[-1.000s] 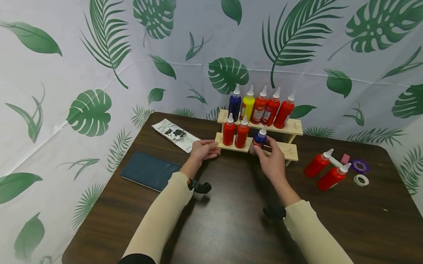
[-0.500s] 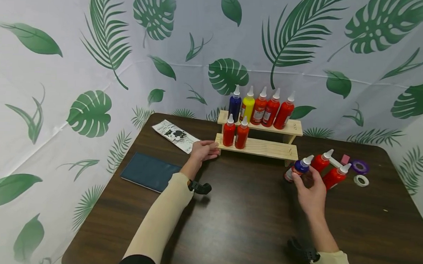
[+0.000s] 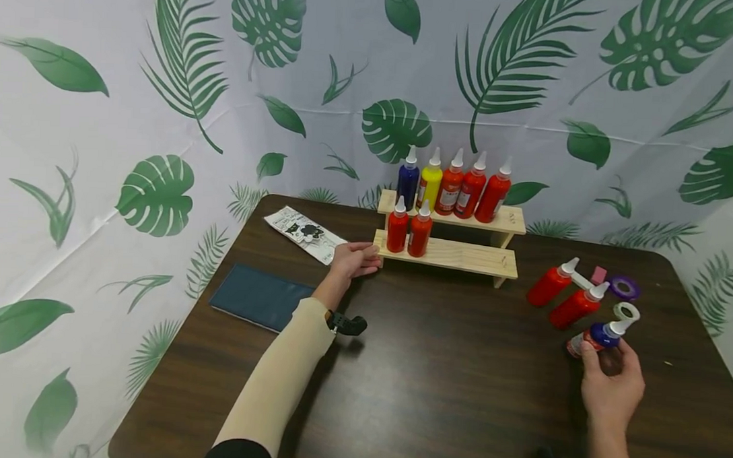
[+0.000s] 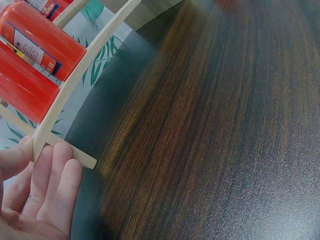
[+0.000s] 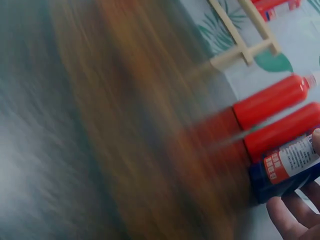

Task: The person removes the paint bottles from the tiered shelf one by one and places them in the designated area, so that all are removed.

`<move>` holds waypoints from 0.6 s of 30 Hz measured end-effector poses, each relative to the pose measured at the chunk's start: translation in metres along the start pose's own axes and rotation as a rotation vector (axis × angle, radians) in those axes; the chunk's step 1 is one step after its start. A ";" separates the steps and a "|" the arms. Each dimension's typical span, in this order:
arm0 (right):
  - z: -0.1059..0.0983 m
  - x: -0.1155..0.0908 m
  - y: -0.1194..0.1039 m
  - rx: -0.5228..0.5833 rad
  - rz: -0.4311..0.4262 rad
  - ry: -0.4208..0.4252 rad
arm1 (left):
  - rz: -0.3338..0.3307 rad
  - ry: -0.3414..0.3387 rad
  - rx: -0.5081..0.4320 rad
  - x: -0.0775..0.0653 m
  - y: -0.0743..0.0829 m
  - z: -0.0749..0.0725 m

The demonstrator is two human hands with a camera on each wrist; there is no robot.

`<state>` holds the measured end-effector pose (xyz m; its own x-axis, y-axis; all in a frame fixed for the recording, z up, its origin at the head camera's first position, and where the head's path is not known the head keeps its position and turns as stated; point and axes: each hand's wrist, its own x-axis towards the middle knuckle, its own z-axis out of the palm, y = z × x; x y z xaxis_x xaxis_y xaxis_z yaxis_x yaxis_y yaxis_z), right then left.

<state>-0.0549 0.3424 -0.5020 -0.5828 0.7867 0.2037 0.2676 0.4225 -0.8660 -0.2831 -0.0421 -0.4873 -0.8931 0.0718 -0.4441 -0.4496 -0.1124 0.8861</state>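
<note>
My right hand [image 3: 612, 389] holds a blue squeeze bottle [image 3: 604, 334] with a white pointed cap, thumb on one side and fingers on the other. It is at the table's right, just in front of two red squeeze bottles [image 3: 574, 309]. My left hand [image 3: 351, 262] pinches the left end of the two-tier wooden rack's lower shelf [image 3: 468, 257]; in the left wrist view the thumb lies over the shelf edge, fingers beneath. Two red bottles [image 3: 397, 231] stand at the lower shelf's left. The upper shelf bears a blue bottle [image 3: 408, 183], a yellow bottle [image 3: 429, 184] and several red ones [image 3: 471, 193].
Right of the rack lie a purple tape roll [image 3: 636, 293], a white tape roll [image 3: 636, 314] and a small pink block [image 3: 598, 275]. A dark blue booklet [image 3: 267, 300] and a white printed package [image 3: 300, 232] lie on the left. A leaf-patterned cloth [image 3: 321, 140] hangs behind the table.
My right hand has carried the blue bottle off the lower shelf, rightward past the two red bottles on the table and toward me. My left hand stays on the rack.
</note>
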 end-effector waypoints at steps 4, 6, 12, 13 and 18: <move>-0.001 0.006 0.004 -0.006 0.005 -0.008 | -0.003 0.003 -0.001 0.001 0.000 -0.001; 0.001 0.006 0.004 0.000 0.004 -0.027 | 0.000 0.015 0.001 0.002 -0.001 -0.002; 0.001 0.005 0.000 0.015 0.023 -0.027 | 0.005 -0.002 -0.005 0.004 -0.001 -0.002; 0.000 0.005 -0.001 0.020 0.028 -0.016 | 0.003 -0.005 -0.005 0.004 -0.001 -0.002; -0.006 0.003 -0.020 0.170 -0.085 0.188 | -0.008 0.003 0.001 0.005 0.000 0.000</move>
<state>-0.0576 0.3388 -0.4810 -0.4407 0.8281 0.3465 0.0819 0.4214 -0.9032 -0.2870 -0.0418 -0.4897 -0.8896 0.0698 -0.4513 -0.4565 -0.1113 0.8827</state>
